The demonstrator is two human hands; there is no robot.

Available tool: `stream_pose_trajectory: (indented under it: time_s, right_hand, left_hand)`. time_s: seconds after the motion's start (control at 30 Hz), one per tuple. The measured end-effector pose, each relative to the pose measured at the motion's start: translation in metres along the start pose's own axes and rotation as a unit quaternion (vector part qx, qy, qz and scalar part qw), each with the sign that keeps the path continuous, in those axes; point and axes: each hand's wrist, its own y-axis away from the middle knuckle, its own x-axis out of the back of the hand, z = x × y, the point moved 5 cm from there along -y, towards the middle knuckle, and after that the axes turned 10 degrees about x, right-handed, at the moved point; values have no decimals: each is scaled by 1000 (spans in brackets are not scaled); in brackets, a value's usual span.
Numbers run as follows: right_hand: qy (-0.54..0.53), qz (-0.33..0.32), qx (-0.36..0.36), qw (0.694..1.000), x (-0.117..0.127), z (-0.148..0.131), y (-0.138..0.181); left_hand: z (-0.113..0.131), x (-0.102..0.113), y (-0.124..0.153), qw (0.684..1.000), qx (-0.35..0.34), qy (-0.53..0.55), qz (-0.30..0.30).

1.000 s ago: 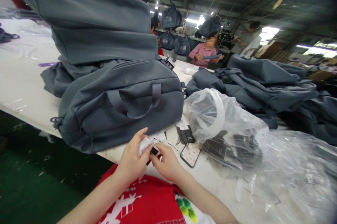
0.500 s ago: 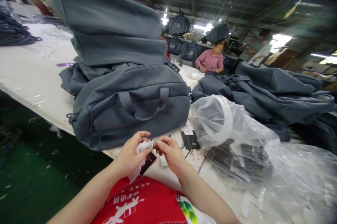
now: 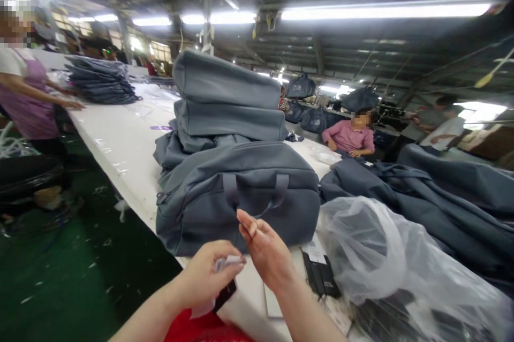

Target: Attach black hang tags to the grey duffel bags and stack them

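Note:
My left hand (image 3: pixel 206 272) is closed around a crumpled white piece of thin paper or plastic (image 3: pixel 227 263). A black hang tag (image 3: pixel 225 295) sticks out beneath that hand. My right hand (image 3: pixel 267 248) is raised in front of the blue-grey duffel bag (image 3: pixel 249 221), close below its front handle (image 3: pixel 229 192). Its fingertips are pressed together; what they pinch, if anything, is too small to make out. The bag stands upright on the white table (image 3: pixel 116 144), its handle side facing me.
Behind the bag, more blue-grey bags (image 3: pixel 228 85) are stacked. Black tags (image 3: pixel 321 272) and a clear plastic bag (image 3: pixel 361 240) lie to the right, near more bags (image 3: pixel 361 181). One co-worker (image 3: pixel 28 85) stands at the left; another person (image 3: pixel 349 136) sits beyond the table.
My hands have parted: the right has risen towards the bag's handle, while the left keeps the white piece and tag low. The view has swung left and up, bringing a co-worker into sight.

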Motion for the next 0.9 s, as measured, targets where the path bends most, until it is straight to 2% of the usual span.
stream_pose_trajectory:
  time_s: [0.07,0.13,0.23,0.27,0.3,0.33,0.4,0.47,0.53,0.63,0.73,0.83,0.9]
  right_hand:
    - [19,-4,6,1000,-6,12,-10]
    - [37,-18,-18,999,-11,36,-20]
    - [84,-63,-115,988,-14,88,-35]
    - [122,-66,-123,983,-11,101,-42]
    - [174,-53,-103,978,-6,107,-51]
    - [235,-23,-51,970,0,104,-62]
    - [342,54,110,932,11,77,-85]
    - [388,92,240,885,12,39,-106]
    - [379,59,281,880,5,8,-128]
    - [379,-45,249,890,-16,-20,-159]
    - [445,-134,255,848,-39,-36,-173]
    - [483,-216,276,802,-55,-42,-175]
    - [474,-239,265,805,-58,-42,-176]
  left_hand:
    - [-3,10,1,999,10,-18,40]
    - [-7,31,1,995,25,18,100]
    - [-12,79,0,978,69,90,173]
    - [-10,97,-1,974,78,95,191]
    - [-6,116,-3,971,80,88,207]
    - [1,134,-5,970,74,70,219]
    - [19,165,-13,971,48,1,233]
    - [41,185,-25,968,13,-107,229]
    - [60,193,-43,952,-18,-225,207]
    - [81,187,-72,913,-52,-369,166]
    - [93,172,-93,883,-76,-443,134]
    - [99,160,-103,865,-90,-479,118]
    - [101,155,-107,853,-91,-501,116]
